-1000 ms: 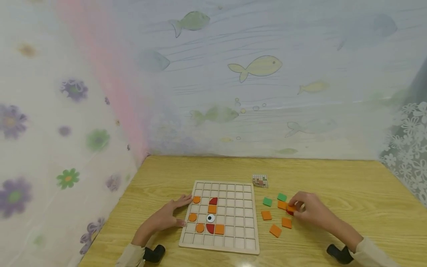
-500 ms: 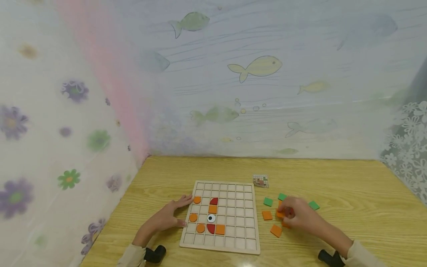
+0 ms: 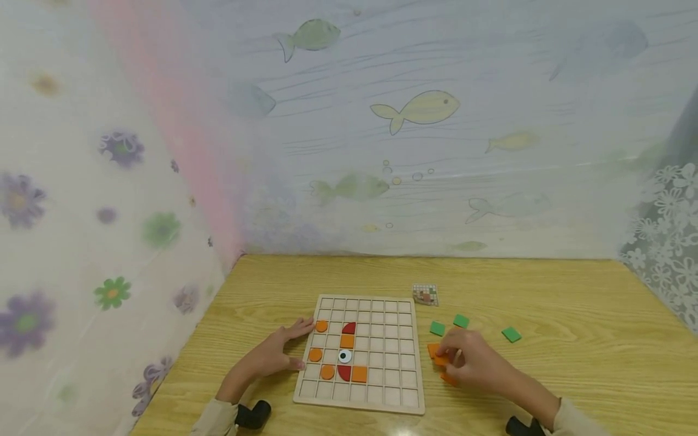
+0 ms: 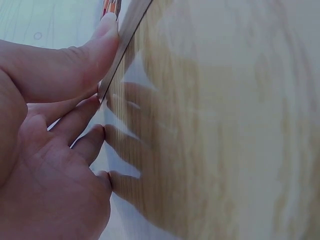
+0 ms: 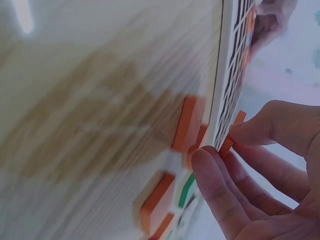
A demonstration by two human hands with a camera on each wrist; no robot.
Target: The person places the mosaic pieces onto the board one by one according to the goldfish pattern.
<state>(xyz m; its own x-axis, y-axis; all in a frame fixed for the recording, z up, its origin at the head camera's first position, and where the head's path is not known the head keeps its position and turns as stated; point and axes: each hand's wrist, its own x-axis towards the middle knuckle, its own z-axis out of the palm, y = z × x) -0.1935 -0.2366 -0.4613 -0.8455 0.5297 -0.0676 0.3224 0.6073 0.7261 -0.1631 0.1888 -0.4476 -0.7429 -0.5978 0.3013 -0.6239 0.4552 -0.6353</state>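
Observation:
My right hand pinches an orange square tile between thumb and fingers, low over the table right of the wooden grid board. Close by the held piece lie other orange tiles, one in front of it, partly covered by the hand. My left hand rests against the board's left edge, thumb and fingers spread; in the left wrist view its fingertips meet the tabletop. Several pieces sit in the grid: orange circles, orange squares, red quarter rounds and a white eye disc.
Green square tiles lie behind the right hand, one near the board and another farther right. A small picture card lies past the board's far right corner. Fabric printed with fish hangs behind the wood-grain table.
My right hand has moved left with the orange tile, from the right side of the loose pieces toward the board, uncovering the green tile at right. The left hand stays put.

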